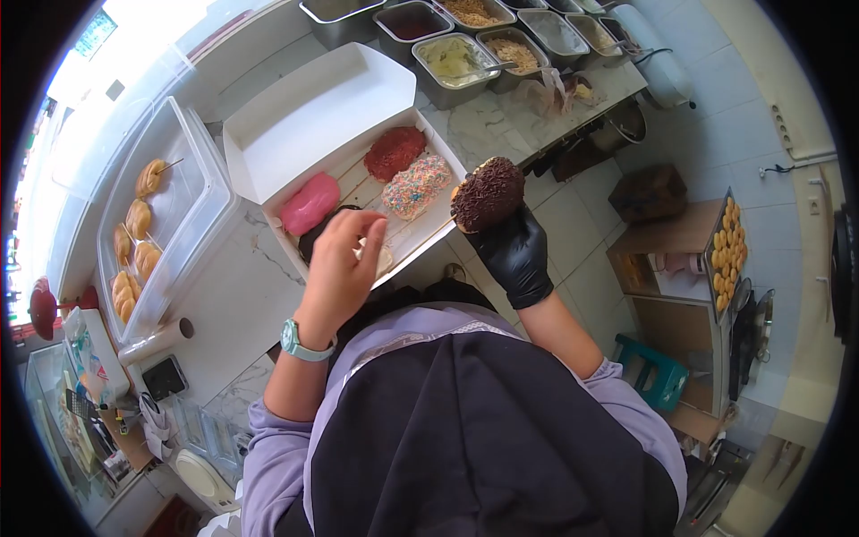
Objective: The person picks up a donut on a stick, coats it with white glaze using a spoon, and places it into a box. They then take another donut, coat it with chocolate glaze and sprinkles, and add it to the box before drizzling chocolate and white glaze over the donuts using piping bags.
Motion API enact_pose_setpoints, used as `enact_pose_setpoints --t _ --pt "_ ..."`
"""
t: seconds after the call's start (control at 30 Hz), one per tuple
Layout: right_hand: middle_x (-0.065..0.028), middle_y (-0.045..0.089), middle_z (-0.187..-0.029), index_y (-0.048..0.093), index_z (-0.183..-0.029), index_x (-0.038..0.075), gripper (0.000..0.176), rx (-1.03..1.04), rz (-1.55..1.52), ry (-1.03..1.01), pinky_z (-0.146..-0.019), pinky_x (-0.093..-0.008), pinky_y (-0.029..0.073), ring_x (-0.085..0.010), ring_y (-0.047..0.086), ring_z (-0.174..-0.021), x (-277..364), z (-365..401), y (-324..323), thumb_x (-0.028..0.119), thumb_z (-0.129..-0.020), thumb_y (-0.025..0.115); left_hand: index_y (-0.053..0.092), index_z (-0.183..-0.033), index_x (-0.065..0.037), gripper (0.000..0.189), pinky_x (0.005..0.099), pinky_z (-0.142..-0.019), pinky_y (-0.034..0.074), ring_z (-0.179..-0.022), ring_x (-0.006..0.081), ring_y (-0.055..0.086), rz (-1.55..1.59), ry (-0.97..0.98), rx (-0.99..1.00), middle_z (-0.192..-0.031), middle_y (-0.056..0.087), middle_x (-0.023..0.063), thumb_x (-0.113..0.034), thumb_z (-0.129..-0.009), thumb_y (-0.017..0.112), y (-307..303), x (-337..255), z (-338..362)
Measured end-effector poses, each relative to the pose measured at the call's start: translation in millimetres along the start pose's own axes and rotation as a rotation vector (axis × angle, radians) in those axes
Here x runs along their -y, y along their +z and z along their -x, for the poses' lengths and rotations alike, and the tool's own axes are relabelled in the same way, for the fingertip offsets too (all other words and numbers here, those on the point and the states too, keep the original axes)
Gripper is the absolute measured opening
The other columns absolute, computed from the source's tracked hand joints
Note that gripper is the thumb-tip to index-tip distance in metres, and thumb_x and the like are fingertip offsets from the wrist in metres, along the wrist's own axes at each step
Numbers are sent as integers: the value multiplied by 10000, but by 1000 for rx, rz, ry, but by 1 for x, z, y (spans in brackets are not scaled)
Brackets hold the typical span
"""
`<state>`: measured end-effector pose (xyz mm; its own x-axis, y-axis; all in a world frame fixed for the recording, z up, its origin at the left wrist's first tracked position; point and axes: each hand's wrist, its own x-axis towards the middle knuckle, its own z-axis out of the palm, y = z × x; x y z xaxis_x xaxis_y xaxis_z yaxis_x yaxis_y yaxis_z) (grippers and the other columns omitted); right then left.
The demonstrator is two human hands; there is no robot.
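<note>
My right hand (510,255), in a black glove, holds up a donut covered in chocolate sprinkles (488,195), to the right of an open white box (318,106). Inside the box lie a pink-glazed donut (310,204), a red-topped one (395,154) and one with coloured sprinkles (416,189). A dark donut (313,234) and a pale one (385,259) are partly hidden by my left hand (344,251). That hand is bare, over the box's near side, its fingers bent down; whether they touch or hold anything is hidden.
Metal tubs of toppings (455,61) line the far counter. A clear plastic container (170,210) with plain donuts stands at the left, near a phone (165,378). At the right are a tray of small round items (728,253) and a green stool (650,373).
</note>
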<state>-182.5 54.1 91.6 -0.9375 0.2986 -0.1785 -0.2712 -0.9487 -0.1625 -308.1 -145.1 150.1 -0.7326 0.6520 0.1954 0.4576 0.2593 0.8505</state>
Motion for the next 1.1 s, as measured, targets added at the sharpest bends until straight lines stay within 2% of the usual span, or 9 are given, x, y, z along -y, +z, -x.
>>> enact_pose_setpoints --t 0.1,0.2,0.3,0.33,0.4,0.47,0.7,0.87,1.1 --pt "-153 413 -1285 374 -1279 73 418 0 30 -42 -989 -488 330 -303 410 -1186 11 6 4 283 -928 287 549 -772 17 147 321 -607 424 -653 241 531 -234 104 -255 -740 556 129 -114 -837 562 -16 13 -1" --pt "-150 420 -1281 376 -1279 74 419 -16 66 -56 -975 -476 355 -303 415 -1182 14 11 4 285 -927 289 539 -788 -1 151 319 -597 407 -695 206 513 -366 59 -458 -774 544 99 -140 -832 579 -29 35 13" --pt "-147 427 -1275 376 -1278 74 418 10 6 -10 -962 -469 373 -302 421 -1177 8 12 -2 284 -927 291 526 -871 -14 185 305 -620 400 -766 175 492 -412 -144 -611 -870 522 78 -176 -825 601 -30 63 33" --pt "-146 425 -1279 386 -1276 89 415 -39 -14 -5 -963 -487 361 -307 417 -1179 7 11 -1 292 -927 289 494 -988 0 305 290 -683 406 -851 158 484 -288 -261 -588 -978 498 80 -228 -825 614 -29 85 42" --pt "-143 421 -1286 405 -1273 120 412 -139 -56 17 -966 -523 336 -318 409 -1185 2 8 1 309 -927 286 479 -1027 15 354 286 -718 408 -862 154 486 -93 -327 -579 -991 496 91 -253 -834 606 -30 104 43" --pt "-144 428 -1277 389 -1275 90 415 -84 -17 26 -961 -487 362 -304 421 -1176 1 7 0 292 -927 287 457 -1074 48 451 270 -735 414 -879 151 488 17 -341 -590 -1004 495 100 -302 -833 609 -35 110 31" --pt "-151 430 -1272 385 -1275 76 413 -35 54 30 -960 -480 370 -305 427 -1172 11 -2 7 274 -926 290 498 -1095 26 504 252 -748 430 -898 146 514 692 -586 -521 -982 544 81 -359 -804 640 -65 163 -31" --pt "-152 434 -1271 400 -1267 86 406 -49 64 44 -965 -490 360 -313 426 -1172 20 1 6 280 -926 295 518 -1083 7 422 261 -735 458 -859 148 556 917 -481 -665 -1005 571 91 -324 -835 602 -49 142 -44" --pt "-152 426 -1277 391 -1269 81 407 -42 81 -1 -961 -480 371 -305 427 -1174 30 13 4 282 -926 302 504 -1099 -4 372 269 -717 457 -837 141 551 697 -487 -744 -996 574 75 -288 -865 562 -39 149 -43"
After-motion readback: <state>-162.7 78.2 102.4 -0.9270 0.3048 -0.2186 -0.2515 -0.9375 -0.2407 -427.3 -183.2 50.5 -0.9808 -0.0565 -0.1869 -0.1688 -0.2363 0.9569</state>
